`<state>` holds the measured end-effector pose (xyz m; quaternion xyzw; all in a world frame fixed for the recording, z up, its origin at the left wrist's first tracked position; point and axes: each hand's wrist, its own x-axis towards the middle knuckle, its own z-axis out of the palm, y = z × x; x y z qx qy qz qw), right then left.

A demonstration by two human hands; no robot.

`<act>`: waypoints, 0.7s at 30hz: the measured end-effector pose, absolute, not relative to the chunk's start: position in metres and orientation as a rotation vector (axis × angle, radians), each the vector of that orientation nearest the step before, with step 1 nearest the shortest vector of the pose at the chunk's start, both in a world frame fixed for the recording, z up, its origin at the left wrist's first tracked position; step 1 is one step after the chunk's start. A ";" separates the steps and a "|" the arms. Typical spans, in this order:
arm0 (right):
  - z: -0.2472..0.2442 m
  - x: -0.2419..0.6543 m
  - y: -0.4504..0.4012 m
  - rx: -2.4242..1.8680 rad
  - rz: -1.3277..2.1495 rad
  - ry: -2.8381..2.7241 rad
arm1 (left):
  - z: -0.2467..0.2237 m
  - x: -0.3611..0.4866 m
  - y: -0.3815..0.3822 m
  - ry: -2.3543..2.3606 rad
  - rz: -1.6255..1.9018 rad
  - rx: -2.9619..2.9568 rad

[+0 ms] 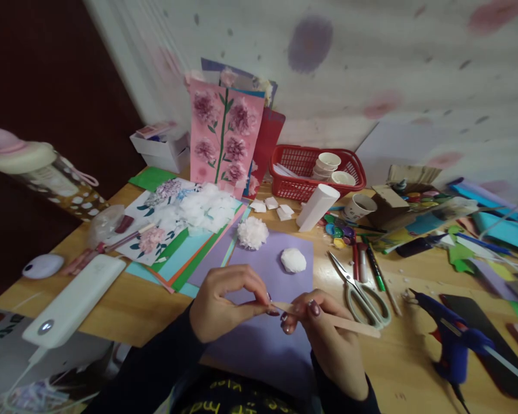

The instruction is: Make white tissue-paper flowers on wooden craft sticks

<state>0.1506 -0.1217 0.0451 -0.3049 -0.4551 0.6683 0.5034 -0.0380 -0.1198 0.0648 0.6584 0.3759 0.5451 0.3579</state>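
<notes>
Over the purple paper [259, 351], both hands hold a long flat pale beige strip [354, 326], which looks like a wooden craft stick. My left hand [224, 302] pinches its left end between thumb and fingertips. My right hand [328, 333] is closed around its middle, and the other end sticks out to the right. Just beyond my hands, a round white crumpled ball [293, 260] lies on the purple paper. A ruffled white paper flower [252, 233] rests at that sheet's far left edge. Scissors [362, 293] lie partly open right of my right hand.
On the right are a blue glue gun [451, 333], a dark phone-like slab [492, 345] and pens [375, 263]. A red basket [280, 184] with paper cups, a white roll [318, 208] and a pink flower card [207, 135] stand behind. A white power bank [75, 299] lies left.
</notes>
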 end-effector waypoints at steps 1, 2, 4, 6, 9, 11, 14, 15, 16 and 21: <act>0.045 0.151 -0.122 -0.748 1.604 -1.118 | 0.065 -0.038 -0.121 1.001 1.408 1.676; 0.045 0.152 -0.123 -0.753 1.594 -1.133 | 0.065 -0.038 -0.121 1.037 1.398 1.639; 0.045 0.153 -0.123 -0.756 1.583 -1.158 | 0.064 -0.038 -0.123 1.097 1.356 1.575; 0.045 0.153 -0.124 -0.766 1.568 -1.183 | 0.064 -0.039 -0.123 1.116 1.318 1.572; 0.045 0.154 -0.125 -0.808 1.530 -1.236 | 0.068 -0.040 -0.124 1.138 1.275 1.634; 0.045 0.156 -0.125 -0.826 1.513 -1.274 | 0.070 -0.040 -0.124 1.157 1.217 1.651; 0.039 0.161 -0.124 -0.823 1.527 -1.323 | 0.072 -0.043 -0.125 1.154 1.075 1.657; 0.036 0.163 -0.123 -0.817 1.531 -1.333 | 0.072 -0.045 -0.126 1.159 1.037 1.649; 0.033 0.164 -0.122 -0.818 1.528 -1.332 | 0.071 -0.049 -0.125 1.172 1.006 1.636; 0.024 0.172 -0.114 -0.901 1.449 -1.301 | 0.065 -0.101 -0.108 1.495 1.037 1.654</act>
